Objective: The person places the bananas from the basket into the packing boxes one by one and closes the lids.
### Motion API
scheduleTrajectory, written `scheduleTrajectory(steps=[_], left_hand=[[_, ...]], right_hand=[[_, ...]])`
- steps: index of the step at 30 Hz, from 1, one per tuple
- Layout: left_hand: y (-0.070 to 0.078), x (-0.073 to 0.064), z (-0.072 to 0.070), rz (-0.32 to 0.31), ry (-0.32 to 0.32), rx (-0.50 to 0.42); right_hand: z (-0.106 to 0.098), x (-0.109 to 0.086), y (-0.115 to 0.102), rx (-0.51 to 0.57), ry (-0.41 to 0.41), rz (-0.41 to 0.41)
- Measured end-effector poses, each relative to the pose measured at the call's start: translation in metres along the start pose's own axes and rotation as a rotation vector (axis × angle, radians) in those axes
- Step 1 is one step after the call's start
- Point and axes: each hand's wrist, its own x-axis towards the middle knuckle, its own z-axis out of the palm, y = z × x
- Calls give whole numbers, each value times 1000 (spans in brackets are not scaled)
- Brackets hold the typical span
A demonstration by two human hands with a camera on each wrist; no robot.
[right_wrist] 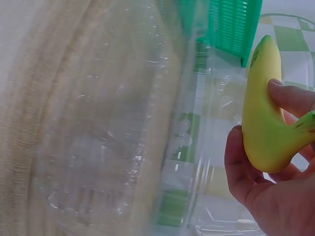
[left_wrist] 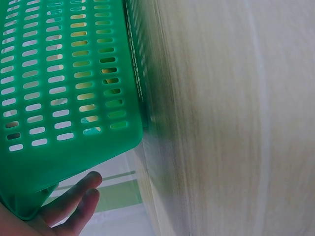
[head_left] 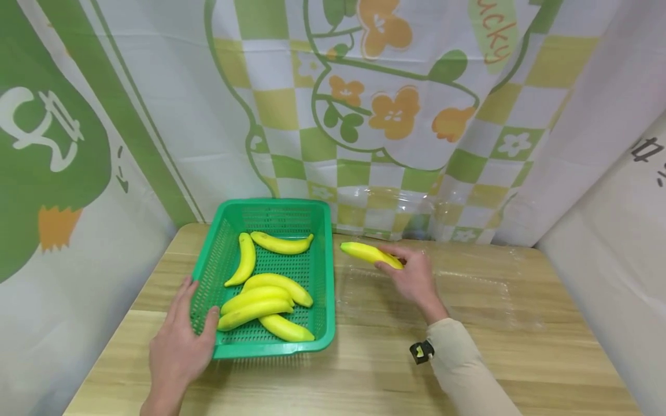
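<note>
A green plastic basket (head_left: 328, 277) with slotted walls stands on the left of the table, several yellow bananas (head_left: 283, 243) lying inside it. My left hand (head_left: 179, 341) holds its near left corner, thumb over the rim and fingers along the outer side. In the left wrist view, two fingers (left_wrist: 84, 196) show past the basket wall (left_wrist: 59, 98); the thumb is hidden there. Right of the basket, my right hand (head_left: 416, 274) grips a single banana (head_left: 361, 251) between thumb and fingers, tip towards the basket. Below it lies an open clear plastic box (right_wrist: 108, 147).
The wooden table (head_left: 364, 375) ends at a patterned curtain (head_left: 385, 115) behind. The clear box's raised lid (head_left: 400, 202) stands against that curtain. White cloth walls (head_left: 614, 242) close off both sides.
</note>
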Motion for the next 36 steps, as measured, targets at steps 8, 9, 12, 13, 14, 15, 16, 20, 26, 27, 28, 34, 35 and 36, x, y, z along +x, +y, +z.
scheduleTrajectory(steps=[8, 9, 12, 13, 14, 15, 16, 20, 26, 27, 28, 34, 35, 36], left_hand=[[-1, 1, -1, -3, -10, 3], [-1, 1, -1, -2, -10, 5], [-2, 1, -2, 1, -7, 6], [-1, 1, -2, 2, -6, 6], [-1, 1, -2, 3, -4, 7], [-1, 1, -2, 5, -2, 6], [-1, 1, -1, 7, 1, 5], [0, 1, -1, 9, 7, -1], [-1, 1, 1, 14, 22, -9], [-1, 1, 1, 16, 25, -8], [-1, 1, 1, 16, 26, -8], [-2, 1, 1, 23, 30, -6], [-2, 1, 1, 23, 29, -6], [-2, 1, 1, 23, 29, -6]], right_hand=[[6, -2, 8, -77, -34, 68], [8, -3, 9, -78, -40, 72], [10, -4, 11, -87, -53, 80], [11, -4, 12, -87, -56, 81], [12, -5, 13, -88, -58, 83], [13, -6, 14, -94, -58, 83], [13, -6, 15, -101, -59, 85], [16, -7, 18, -125, -60, 94], [18, -8, 22, -150, -44, 118], [18, -8, 23, -154, -41, 121], [18, -8, 23, -162, -37, 121], [21, -8, 30, -215, -26, 126], [22, -9, 31, -222, -30, 129], [23, -9, 33, -228, -35, 132]])
